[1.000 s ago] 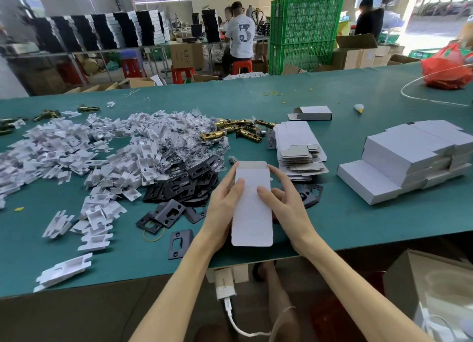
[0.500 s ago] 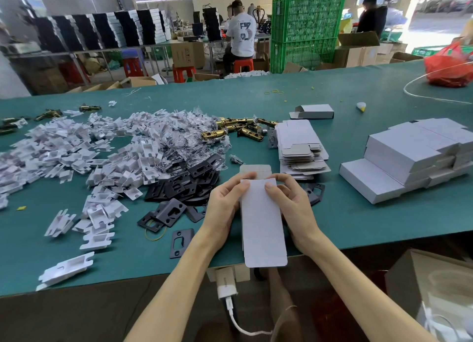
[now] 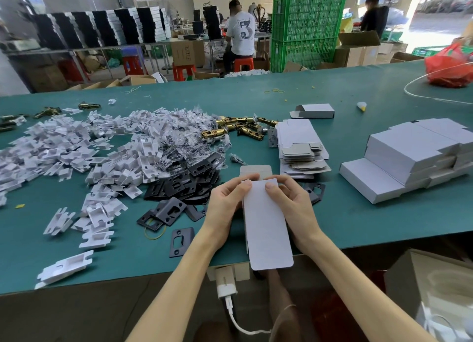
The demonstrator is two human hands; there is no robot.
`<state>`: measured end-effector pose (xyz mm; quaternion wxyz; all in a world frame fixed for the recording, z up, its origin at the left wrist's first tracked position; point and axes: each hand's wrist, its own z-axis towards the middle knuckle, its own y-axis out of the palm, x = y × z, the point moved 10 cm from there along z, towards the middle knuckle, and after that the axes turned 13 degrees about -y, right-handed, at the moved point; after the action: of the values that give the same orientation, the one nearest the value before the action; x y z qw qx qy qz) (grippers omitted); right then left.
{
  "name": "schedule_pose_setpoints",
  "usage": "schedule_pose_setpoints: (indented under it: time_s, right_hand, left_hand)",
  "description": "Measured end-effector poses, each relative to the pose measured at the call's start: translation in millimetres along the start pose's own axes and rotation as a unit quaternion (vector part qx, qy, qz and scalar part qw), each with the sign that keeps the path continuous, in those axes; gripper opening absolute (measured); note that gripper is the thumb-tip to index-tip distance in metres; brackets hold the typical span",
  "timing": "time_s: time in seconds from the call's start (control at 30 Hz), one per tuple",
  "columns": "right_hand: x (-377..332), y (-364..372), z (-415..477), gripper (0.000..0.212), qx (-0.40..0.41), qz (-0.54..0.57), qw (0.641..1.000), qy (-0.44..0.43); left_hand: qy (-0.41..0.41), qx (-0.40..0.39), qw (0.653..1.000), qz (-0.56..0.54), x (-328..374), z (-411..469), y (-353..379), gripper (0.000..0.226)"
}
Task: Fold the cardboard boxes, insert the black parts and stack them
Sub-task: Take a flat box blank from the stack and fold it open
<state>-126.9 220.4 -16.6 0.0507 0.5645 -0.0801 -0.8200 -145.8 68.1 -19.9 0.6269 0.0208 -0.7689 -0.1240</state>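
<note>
Item: flat white cardboard box [image 3: 266,229], held over the near edge of the green surface [image 3: 358,213], its lower flap overhanging that edge.
Left hand [image 3: 225,208]: grips the box's left side, thumb on top.
Right hand [image 3: 291,206]: grips the right side, thumb on top.
Black parts [image 3: 184,183]: loose heap just left of the hands.
Unfolded blanks [image 3: 299,147]: 1 stack beyond the right hand.
Folded boxes [image 3: 399,152]: stacked toward the right edge.
White inserts [image 3: 89,147]: large heap across the left half.
</note>
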Motion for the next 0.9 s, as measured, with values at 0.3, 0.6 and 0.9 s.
schedule_pose_setpoints:
  time_s: [0.3,0.6,0.9]
  right_hand:
    - [-2,4,0,0.015,-0.018,0.005,1.0,0.001]
    - [-1,6,-1,0.009,-0.024,0.003,1.0,0.01]
    - [-4,7,-2,0.024,-0.025,-0.011,1.0,0.008]
  left_hand:
    - [0.001,-0.036,0.999,0.002,-1,0,6,0.038]
    - [0.008,-0.033,0.999,-0.001,-1,1,4,0.032]
    - [0.028,-0.038,0.999,0.011,2,0,5,0.034]
